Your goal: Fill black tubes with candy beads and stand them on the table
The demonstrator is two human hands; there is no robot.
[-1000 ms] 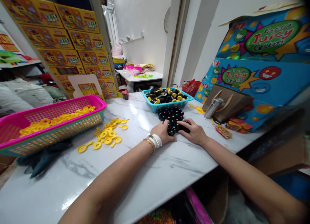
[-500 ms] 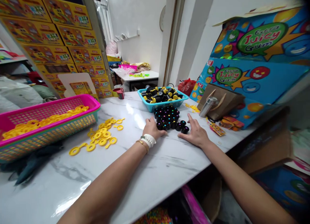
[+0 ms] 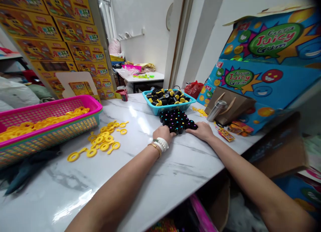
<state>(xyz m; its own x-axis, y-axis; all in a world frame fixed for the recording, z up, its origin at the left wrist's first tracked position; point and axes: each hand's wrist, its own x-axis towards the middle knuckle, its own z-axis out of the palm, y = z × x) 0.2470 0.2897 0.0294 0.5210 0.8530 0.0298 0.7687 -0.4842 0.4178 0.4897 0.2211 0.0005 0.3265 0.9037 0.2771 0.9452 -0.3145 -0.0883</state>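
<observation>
Blk pcs (image 3: 177, 121), multicol. dots atop, bunched on tbl (image 3: 170, 171)

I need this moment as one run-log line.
left hand: at left edge of black pieces | right hand: at right edge | turquoise basket: beyond pieces

L fingers (image 3: 173, 134) mostly hidden, pink bskt (image 3: 94, 103) cut off at pic's L edge.

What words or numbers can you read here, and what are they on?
"Extra Juicy Gum": big, on the upper blue panel.
"Extra Juicy Gum": smaller, on the lower blue panel.
Chinese characters ending in "!": on the yellow boxes; too blurred to read surely.
Snack packet: print too small to read.
I can't make out any numbers.
</observation>
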